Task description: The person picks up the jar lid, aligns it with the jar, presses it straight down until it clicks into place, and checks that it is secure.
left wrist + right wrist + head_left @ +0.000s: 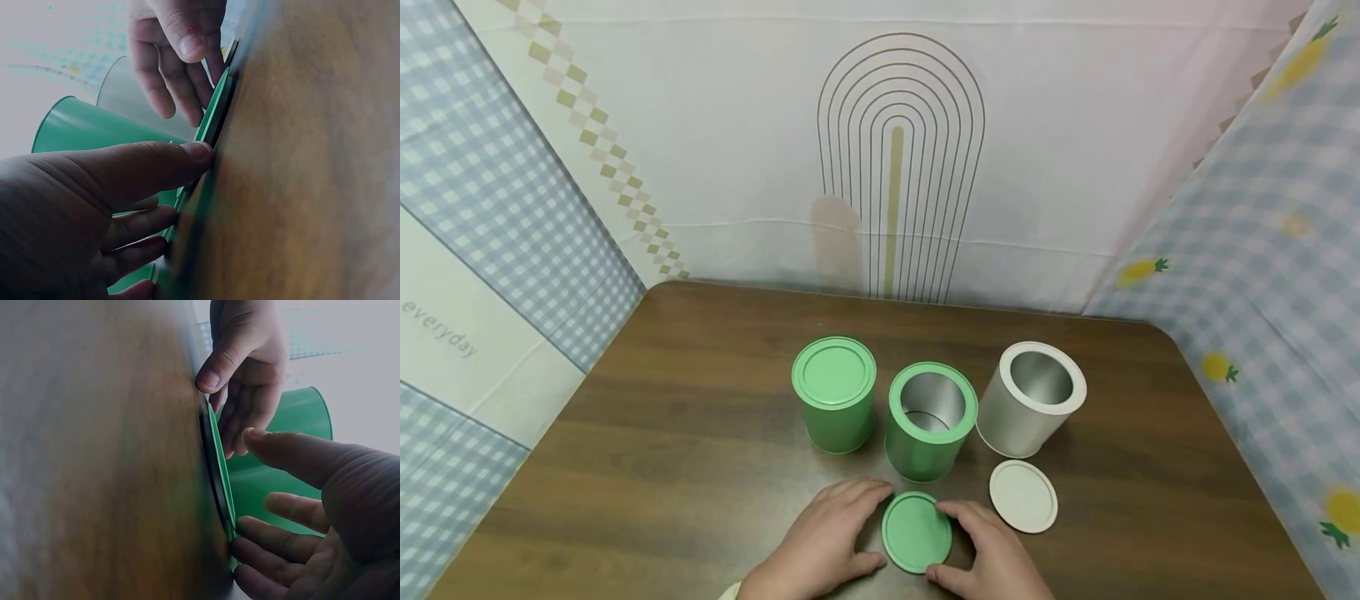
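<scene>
A loose green lid [916, 532] lies flat on the wooden table [647, 467], near its front edge. My left hand [831, 533] is at the lid's left side, thumb and fingertips curled against the rim [215, 112]. At the lid's right side is my right hand [992, 550]. Its fingertips touch the lid's rim [219, 462], while its thumb [269, 440] hovers just off the lid. An open green tin [931, 425] stands right behind the lid.
A closed green tin [833, 392] stands left of the open one. To its right is an open silver tin [1033, 400], with its white lid [1022, 496] flat in front. Patterned cloth walls close in the table on three sides.
</scene>
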### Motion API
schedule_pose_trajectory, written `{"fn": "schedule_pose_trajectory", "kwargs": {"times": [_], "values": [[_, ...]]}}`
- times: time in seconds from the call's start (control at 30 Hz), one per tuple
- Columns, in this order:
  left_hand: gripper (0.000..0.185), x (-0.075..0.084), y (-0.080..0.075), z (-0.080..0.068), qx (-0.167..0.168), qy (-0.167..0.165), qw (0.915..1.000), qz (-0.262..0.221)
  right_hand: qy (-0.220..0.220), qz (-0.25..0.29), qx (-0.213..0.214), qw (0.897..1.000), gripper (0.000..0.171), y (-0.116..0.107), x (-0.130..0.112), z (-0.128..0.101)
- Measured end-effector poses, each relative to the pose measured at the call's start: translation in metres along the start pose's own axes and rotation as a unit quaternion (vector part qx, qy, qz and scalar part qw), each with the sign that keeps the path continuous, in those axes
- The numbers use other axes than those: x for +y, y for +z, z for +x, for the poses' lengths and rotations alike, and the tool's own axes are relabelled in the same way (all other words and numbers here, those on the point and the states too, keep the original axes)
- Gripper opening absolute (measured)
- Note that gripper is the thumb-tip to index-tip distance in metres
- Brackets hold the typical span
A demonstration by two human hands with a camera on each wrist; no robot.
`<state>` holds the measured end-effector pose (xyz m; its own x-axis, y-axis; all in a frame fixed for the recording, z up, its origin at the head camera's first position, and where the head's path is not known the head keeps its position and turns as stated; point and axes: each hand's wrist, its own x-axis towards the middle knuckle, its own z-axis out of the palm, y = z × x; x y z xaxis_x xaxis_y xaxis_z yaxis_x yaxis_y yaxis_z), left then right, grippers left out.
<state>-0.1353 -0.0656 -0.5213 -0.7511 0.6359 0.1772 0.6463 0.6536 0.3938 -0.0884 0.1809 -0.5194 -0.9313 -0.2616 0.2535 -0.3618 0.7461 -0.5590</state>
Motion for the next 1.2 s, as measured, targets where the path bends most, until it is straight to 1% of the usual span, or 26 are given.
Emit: {"fn": "schedule_pose_trajectory", "kwargs": {"times": [0.1, 0.2, 0.53, 0.7, 0.8, 0.93, 1.1, 1.2], "values": [[0.071, -0.001, 0.001, 0.001, 0.004, 0.004, 1.0000, 0.000, -0.013, -0.007, 0.016, 1.000, 0.063, 0.003, 0.003, -0.001], [0.070, -0.002, 0.001, 0.001, 0.005, 0.006, 1.0000, -0.002, -0.016, -0.009, 0.020, 1.000, 0.063, 0.004, 0.005, 0.000], [0.069, -0.003, 0.003, 0.000, 0.004, 0.010, 0.9999, -0.004, 0.028, 0.004, -0.010, 1.000, 0.059, 0.004, 0.005, 0.002], [0.069, -0.003, 0.003, 0.000, 0.006, 0.011, 0.9999, 0.002, 0.036, 0.007, -0.015, 0.999, 0.059, 0.003, 0.006, 0.003], [0.069, -0.003, 0.004, 0.000, 0.001, 0.009, 1.0000, 0.000, 0.040, 0.010, -0.023, 0.999, 0.059, 0.002, 0.007, 0.003], [0.068, -0.003, 0.003, 0.000, -0.002, 0.005, 1.0000, -0.005, 0.033, 0.015, -0.029, 0.999, 0.059, 0.003, 0.008, 0.005], [0.067, -0.004, 0.004, 0.000, 0.011, 0.021, 0.9997, -0.001, 0.013, 0.016, -0.022, 1.000, 0.061, 0.005, 0.011, 0.003], [0.067, -0.004, 0.005, 0.001, 0.012, 0.027, 0.9995, 0.003, 0.007, 0.013, -0.015, 1.000, 0.062, 0.005, 0.012, 0.002]]}}
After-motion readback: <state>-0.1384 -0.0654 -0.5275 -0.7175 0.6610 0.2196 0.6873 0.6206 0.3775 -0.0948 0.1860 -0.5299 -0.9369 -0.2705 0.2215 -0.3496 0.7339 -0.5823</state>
